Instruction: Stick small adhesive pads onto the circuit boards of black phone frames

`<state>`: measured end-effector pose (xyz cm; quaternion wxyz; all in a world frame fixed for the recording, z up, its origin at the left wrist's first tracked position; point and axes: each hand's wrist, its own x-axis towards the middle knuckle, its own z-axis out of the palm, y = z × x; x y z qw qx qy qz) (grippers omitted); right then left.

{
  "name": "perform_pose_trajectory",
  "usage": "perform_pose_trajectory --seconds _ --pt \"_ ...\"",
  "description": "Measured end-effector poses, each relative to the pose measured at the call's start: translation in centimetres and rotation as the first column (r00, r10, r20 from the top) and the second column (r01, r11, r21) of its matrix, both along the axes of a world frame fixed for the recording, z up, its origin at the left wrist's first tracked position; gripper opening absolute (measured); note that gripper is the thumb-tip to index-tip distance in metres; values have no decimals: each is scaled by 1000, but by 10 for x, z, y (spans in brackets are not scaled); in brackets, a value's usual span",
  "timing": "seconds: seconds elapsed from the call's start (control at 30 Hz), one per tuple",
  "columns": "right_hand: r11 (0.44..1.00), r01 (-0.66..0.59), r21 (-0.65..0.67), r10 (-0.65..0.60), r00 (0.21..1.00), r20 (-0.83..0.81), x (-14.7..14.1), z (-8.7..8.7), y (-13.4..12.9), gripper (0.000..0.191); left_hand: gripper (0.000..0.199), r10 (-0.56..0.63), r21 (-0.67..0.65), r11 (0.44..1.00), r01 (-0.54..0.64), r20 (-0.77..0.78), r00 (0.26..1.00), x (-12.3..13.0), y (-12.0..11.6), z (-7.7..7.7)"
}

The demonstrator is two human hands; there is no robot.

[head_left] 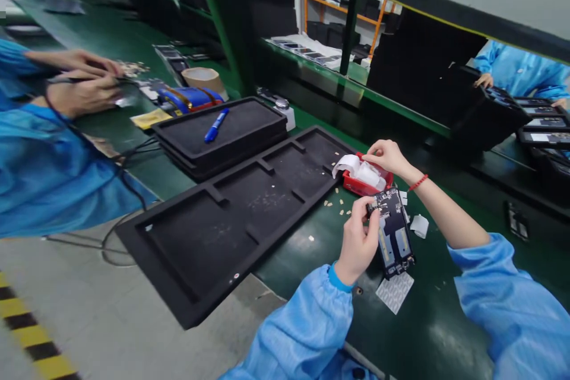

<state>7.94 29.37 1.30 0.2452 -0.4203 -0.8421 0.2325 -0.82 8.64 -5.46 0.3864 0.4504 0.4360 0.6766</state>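
My left hand (358, 240) grips an opened phone (392, 231) by its upper left edge, with the circuit board and inner parts facing up. The phone is tilted above the bench. Beyond it, my right hand (388, 157) reaches over a small red tray (356, 185), its thumb and fingertips pinched together at the tray's far rim. Curled white paper strips (369, 175) fill the tray, and one hangs over its left side. Whether a strip is between my right fingertips, I cannot make out. Under the phone's lower end lies a sheet of small grey stickers (395, 293).
Left of my hands lies a long black foam tray (214, 237). Stacked black trays (249, 130) behind it carry a blue marker (217, 125). Small tan pieces (342, 202) are scattered by the red tray. A co-worker's hands (84, 86) are at far left; another person (525, 71) is across.
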Motion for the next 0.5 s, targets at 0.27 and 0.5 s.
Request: perform_pose_trajectory --seconds 0.27,0.5 --pt "992 125 18 -118 966 -230 24 32 -74 17 39 -36 -115 991 63 226 973 -18 -8 11" --pt "959 248 137 -184 913 -363 48 43 -217 9 27 16 -124 992 6 177 984 -17 -35 36"
